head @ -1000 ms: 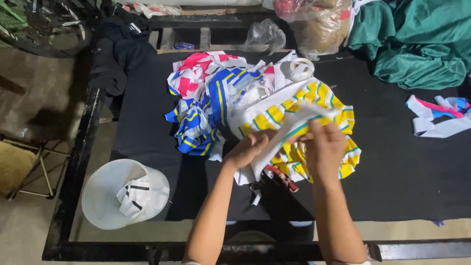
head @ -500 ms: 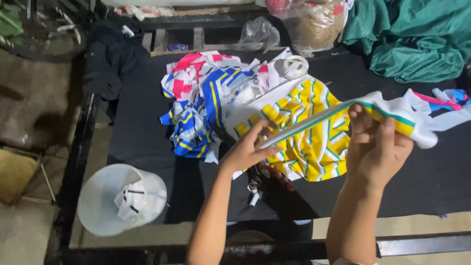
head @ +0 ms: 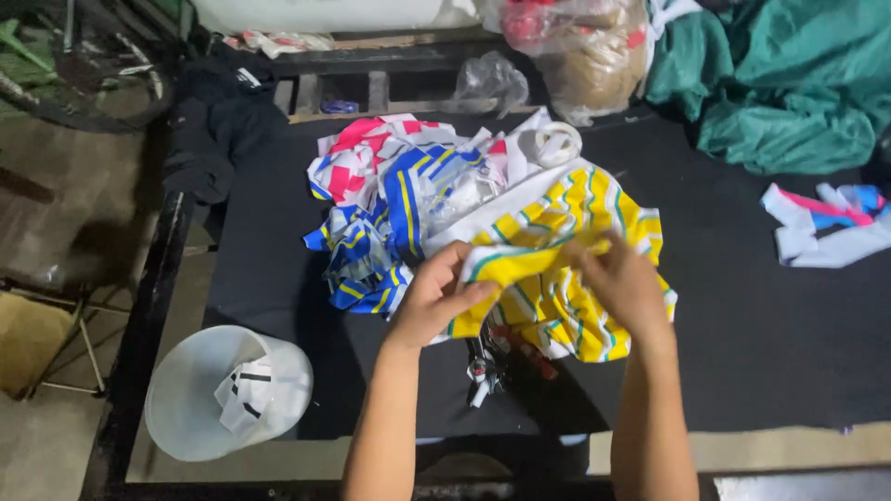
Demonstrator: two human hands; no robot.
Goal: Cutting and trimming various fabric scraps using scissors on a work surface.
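Note:
My left hand (head: 436,299) and my right hand (head: 624,281) both grip a yellow fabric piece with white and green stripes (head: 524,263), held just above a pile of similar yellow striped pieces (head: 594,213) on the black table (head: 742,334). To the left lies a heap of blue, yellow and white pieces (head: 380,232), with pink and white pieces (head: 357,148) behind it. A roll of white tape (head: 555,144) rests at the back of the pile. Scissors or small tools (head: 487,362) lie partly hidden below the fabric.
A white plastic bowl (head: 227,394) holding white scraps sits at the table's front left. Pink, blue and white strips (head: 826,223) lie at the right. Green cloth (head: 789,83) and plastic bags (head: 575,46) are at the back, black cloth (head: 213,130) at the back left.
A second ago both hands held the piece low over the pile. My right hand then pulled it out to the right, stretching it, and has now come back to the middle.

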